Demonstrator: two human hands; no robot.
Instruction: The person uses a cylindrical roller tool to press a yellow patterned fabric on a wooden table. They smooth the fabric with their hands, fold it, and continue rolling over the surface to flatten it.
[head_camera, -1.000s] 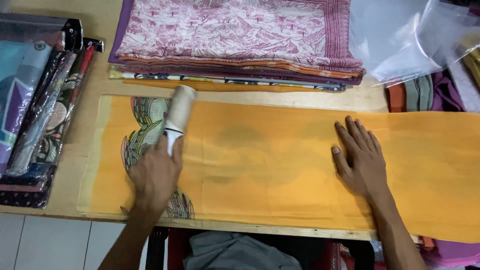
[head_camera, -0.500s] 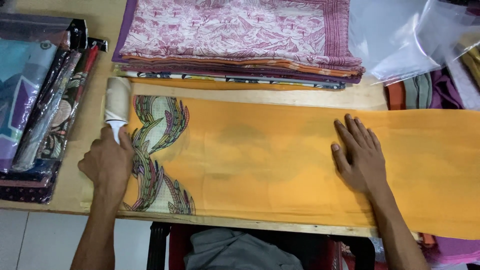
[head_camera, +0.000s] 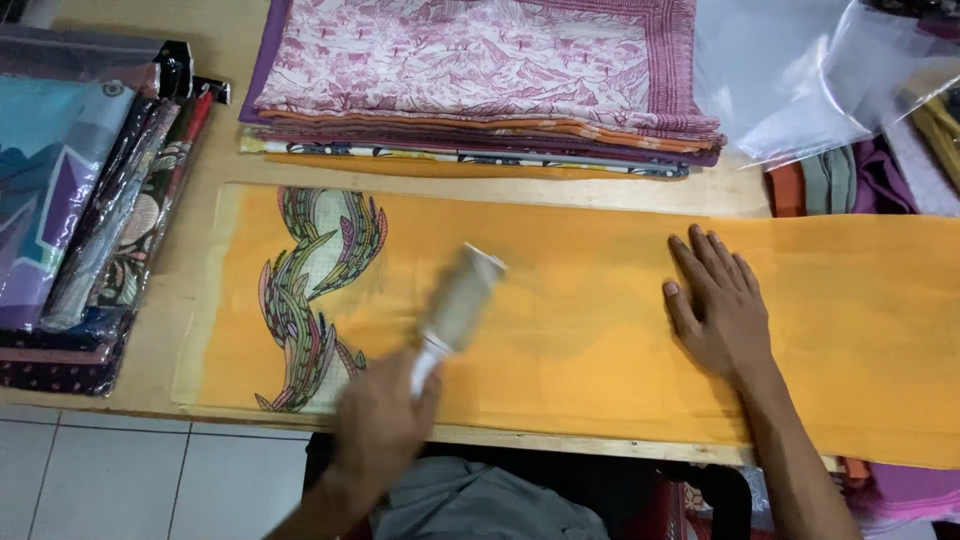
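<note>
Blurred lint roller (head_camera: 462, 298) tilted on flat orange cloth (head_camera: 580, 320).

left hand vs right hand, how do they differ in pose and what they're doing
The left hand is closed around the handle of a lint roller and looks motion-blurred; the right hand holds nothing and is sharp. The left hand sits at the near edge of the orange cloth, while the right hand lies flat, fingers spread, further along it. Both hands are over the same cloth.
</note>
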